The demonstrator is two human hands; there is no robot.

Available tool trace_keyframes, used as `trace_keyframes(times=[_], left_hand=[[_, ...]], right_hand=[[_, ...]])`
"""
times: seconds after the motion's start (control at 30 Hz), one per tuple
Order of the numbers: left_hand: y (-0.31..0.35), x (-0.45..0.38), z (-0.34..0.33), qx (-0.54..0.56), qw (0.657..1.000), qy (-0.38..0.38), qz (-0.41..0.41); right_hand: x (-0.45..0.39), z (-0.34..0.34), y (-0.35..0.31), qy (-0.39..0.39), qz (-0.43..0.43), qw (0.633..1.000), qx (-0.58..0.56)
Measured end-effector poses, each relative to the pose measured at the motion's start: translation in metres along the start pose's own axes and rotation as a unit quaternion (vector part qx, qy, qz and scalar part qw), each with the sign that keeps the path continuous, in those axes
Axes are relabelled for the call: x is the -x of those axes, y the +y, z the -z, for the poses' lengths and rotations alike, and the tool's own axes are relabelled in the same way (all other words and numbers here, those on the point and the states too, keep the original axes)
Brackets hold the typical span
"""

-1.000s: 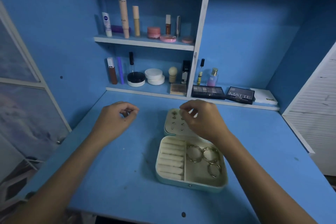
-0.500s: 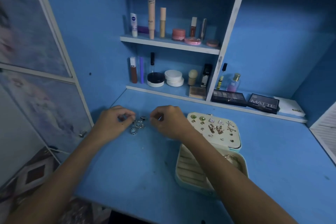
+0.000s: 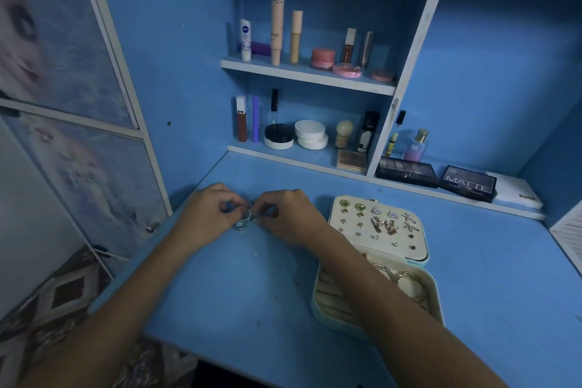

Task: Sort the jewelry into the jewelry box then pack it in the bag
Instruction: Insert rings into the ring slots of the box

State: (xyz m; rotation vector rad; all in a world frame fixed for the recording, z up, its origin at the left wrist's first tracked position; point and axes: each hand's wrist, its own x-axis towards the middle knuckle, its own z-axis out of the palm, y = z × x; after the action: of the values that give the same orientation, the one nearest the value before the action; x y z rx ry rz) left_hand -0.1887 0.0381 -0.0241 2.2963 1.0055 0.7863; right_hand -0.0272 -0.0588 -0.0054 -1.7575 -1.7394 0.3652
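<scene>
Earrings fill jewelry box (image 3: pixel 378 264) lid, hoops inside, right on worktop (image 3: pixel 220 293) | left hand (image 3: pixel 206 217), right hand (image 3: pixel 288 217) fingers pinching rings (image 3: pixel 245 220) far-left | rings, bag packing remain

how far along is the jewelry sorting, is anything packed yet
Partly done. Earrings already sit pinned in the open jewelry box lid, and hoops lie in its tray. In hand: the left hand and right hand are working at a small cluster of rings on the desk. Left: rings into the box, closing it, bagging it; no bag is visible.
</scene>
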Motion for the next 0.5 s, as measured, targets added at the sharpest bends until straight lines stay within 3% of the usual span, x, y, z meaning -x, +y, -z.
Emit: trace_keyframes(times=[0.5], left_hand=[[0.022,0.000,0.002,0.021,0.999,0.034,0.000]], right_hand=[[0.004,0.022,0.004,-0.029,-0.042,0.998,0.029]])
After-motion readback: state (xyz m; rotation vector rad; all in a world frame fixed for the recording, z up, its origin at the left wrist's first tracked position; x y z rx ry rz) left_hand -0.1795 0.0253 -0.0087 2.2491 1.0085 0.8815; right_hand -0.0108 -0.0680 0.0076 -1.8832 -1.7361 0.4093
